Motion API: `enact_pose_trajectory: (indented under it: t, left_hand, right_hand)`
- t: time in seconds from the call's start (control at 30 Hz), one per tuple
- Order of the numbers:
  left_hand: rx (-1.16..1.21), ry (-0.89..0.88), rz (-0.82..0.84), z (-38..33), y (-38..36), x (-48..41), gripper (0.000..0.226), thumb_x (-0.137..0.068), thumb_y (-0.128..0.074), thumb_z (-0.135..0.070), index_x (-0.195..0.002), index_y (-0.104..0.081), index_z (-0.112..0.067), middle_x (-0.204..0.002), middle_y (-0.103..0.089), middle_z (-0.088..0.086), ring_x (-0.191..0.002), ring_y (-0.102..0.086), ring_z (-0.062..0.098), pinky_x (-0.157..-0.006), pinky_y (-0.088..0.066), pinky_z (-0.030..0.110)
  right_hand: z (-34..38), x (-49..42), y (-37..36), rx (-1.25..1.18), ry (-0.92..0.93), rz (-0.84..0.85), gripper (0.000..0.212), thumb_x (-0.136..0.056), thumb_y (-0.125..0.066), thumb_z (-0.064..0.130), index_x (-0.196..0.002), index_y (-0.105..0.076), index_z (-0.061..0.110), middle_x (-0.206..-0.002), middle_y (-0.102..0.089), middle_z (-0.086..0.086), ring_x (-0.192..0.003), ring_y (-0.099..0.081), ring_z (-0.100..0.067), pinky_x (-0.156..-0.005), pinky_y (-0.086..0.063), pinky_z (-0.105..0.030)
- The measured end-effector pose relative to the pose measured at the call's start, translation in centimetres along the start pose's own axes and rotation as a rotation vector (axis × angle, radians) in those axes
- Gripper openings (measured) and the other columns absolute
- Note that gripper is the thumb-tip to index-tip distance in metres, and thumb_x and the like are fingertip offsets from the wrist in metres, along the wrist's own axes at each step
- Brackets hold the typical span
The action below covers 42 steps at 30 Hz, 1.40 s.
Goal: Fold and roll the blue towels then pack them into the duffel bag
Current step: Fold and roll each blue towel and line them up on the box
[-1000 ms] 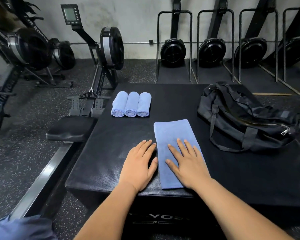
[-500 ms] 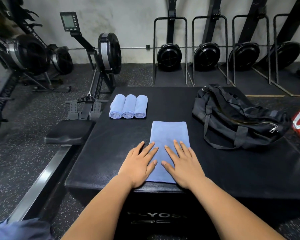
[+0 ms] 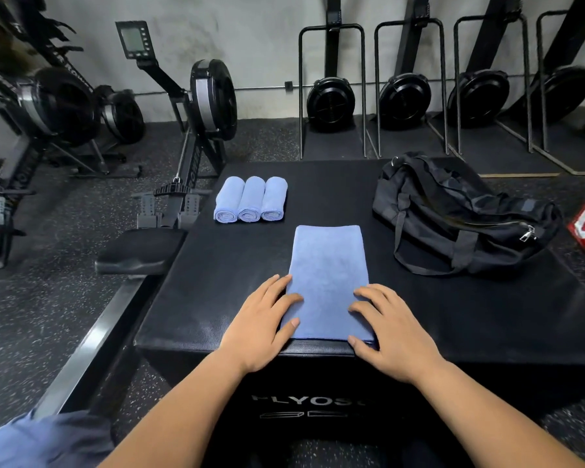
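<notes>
Duffel bag (image 3: 460,211) lies slumped on the plyo box (image 3: 217,282), contents hidden. Folded blue towel (image 3: 328,265) lies flat; left hand (image 3: 260,325) and right hand (image 3: 390,329) press it with straight fingers.

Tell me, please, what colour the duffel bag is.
The duffel bag is black, with a silver zipper pull, best seen in the head view.

Blue folded towel (image 3: 328,271), three blue rolled towels (image 3: 250,199), black duffel bag (image 3: 460,211), black box (image 3: 217,265)
</notes>
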<state>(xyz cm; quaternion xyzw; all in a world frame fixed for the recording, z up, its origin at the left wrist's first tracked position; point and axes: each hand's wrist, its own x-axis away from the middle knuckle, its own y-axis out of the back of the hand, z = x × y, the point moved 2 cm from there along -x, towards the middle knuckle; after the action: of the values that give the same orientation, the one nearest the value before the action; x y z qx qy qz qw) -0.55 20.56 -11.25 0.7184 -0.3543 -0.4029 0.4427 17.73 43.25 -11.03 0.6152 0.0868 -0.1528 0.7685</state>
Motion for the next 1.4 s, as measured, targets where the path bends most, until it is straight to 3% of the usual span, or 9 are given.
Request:
enact_pose_trajectory:
  t: [0.2, 0.4, 0.5, 0.63, 0.83, 0.97, 1.1, 1.27, 1.4]
  left_hand:
    - [0.023, -0.033, -0.097, -0.7, 0.5, 0.2, 0.017, -0.108, -0.052, -0.035, -0.117, -0.062, -0.025, -0.158, -0.036, -0.002, -0.148, -0.031, 0.02, -0.117, -0.034, 0.039]
    - [-0.009, -0.058, -0.086, -0.7, 0.5, 0.4, 0.034, -0.103, -0.057, -0.055, -0.116, -0.066, -0.026, -0.159, -0.037, 0.003, -0.141, -0.038, 0.027, -0.115, -0.035, 0.04]
    - [0.008, -0.063, -0.089, -1.0, 0.5, 0.4, 0.04, -0.095, -0.066, -0.059, -0.114, -0.067, -0.024, -0.158, -0.039, 0.005, -0.138, -0.041, 0.03, -0.113, -0.038, 0.042]
    - [0.042, -0.072, -0.108, -1.0, 0.7, 0.4, 0.034, -0.089, -0.073, -0.045, -0.113, -0.068, -0.022, -0.157, -0.04, 0.003, -0.139, -0.042, 0.029, -0.111, -0.039, 0.044]
    - [0.025, -0.082, -0.126, -0.9, 0.5, 0.7, 0.025, -0.092, -0.07, -0.031, -0.114, -0.069, -0.019, -0.156, -0.042, 0.005, -0.14, -0.042, 0.029, -0.113, -0.038, 0.043]
    - [0.027, -0.065, -0.151, -0.9, 0.6, 0.6, 0.021, -0.104, -0.061, -0.035, -0.113, -0.069, -0.018, -0.154, -0.044, 0.003, -0.139, -0.043, 0.027, -0.115, -0.037, 0.041]
    - [0.043, -0.031, -0.161, -0.7, 0.6, 0.5, 0.025, -0.109, -0.054, -0.038, -0.112, -0.068, -0.017, -0.153, -0.045, -0.001, -0.139, -0.042, 0.025, -0.116, -0.036, 0.039]
    - [0.097, 0.014, -0.176, -0.2, 0.5, 0.5, 0.025, -0.11, -0.052, -0.036, -0.109, -0.069, -0.018, -0.148, -0.048, -0.004, -0.138, -0.042, 0.022, -0.115, -0.037, 0.038]
    - [0.154, 0.074, -0.18, 0.3, 0.3, 0.2, 0.024, -0.108, -0.054, -0.037, -0.108, -0.072, -0.021, -0.14, -0.053, -0.009, -0.136, -0.041, 0.016, -0.114, -0.037, 0.037]
  right_hand:
    - [0.0, 0.2, 0.0, -0.016, 0.01, -0.04, 0.032, -0.087, -0.068, 0.049, -0.107, -0.062, 0.025, -0.125, -0.052, 0.01, -0.128, -0.045, -0.02, -0.103, -0.04, -0.034]
    - [-0.5, 0.2, -0.2, -0.082, -0.046, -0.143, 0.024, -0.092, -0.074, 0.049, -0.102, -0.068, 0.027, -0.115, -0.055, 0.015, -0.118, -0.049, -0.019, -0.091, -0.045, -0.038]
    - [-1.1, 0.1, -0.3, -0.119, -0.086, -0.173, 0.025, -0.094, -0.072, 0.049, -0.1, -0.07, 0.026, -0.113, -0.055, 0.016, -0.117, -0.048, -0.018, -0.093, -0.046, -0.039]
    - [-1.5, -0.2, -0.2, -0.185, -0.155, -0.219, 0.026, -0.096, -0.071, 0.048, -0.097, -0.071, 0.021, -0.11, -0.057, 0.016, -0.116, -0.048, -0.017, -0.098, -0.045, -0.038]
    - [-1.5, -0.3, -0.2, -0.209, -0.187, -0.22, 0.027, -0.093, -0.07, 0.05, -0.095, -0.072, 0.024, -0.108, -0.057, 0.018, -0.114, -0.048, -0.015, -0.097, -0.046, -0.039]
    - [-1.3, -0.3, 0.0, -0.206, -0.181, -0.216, 0.029, -0.089, -0.075, 0.054, -0.092, -0.069, 0.026, -0.107, -0.055, 0.018, -0.114, -0.048, -0.016, -0.094, -0.047, -0.041]
    - [-0.8, -0.1, 0.2, -0.171, -0.128, -0.15, 0.044, -0.076, -0.083, 0.067, -0.094, -0.067, 0.03, -0.11, -0.052, 0.018, -0.114, -0.047, -0.016, -0.095, -0.045, -0.038]
    - [-1.1, 0.0, 0.1, -0.209, -0.153, -0.237, 0.023, -0.082, -0.086, 0.04, -0.094, -0.075, 0.024, -0.111, -0.057, 0.014, -0.115, -0.048, -0.017, -0.095, -0.047, -0.037]
    - [-1.4, 0.0, 0.1, -0.254, -0.214, -0.327, 0.016, -0.089, -0.076, 0.033, -0.085, -0.076, 0.018, -0.107, -0.06, 0.015, -0.113, -0.049, -0.016, -0.094, -0.043, -0.023]
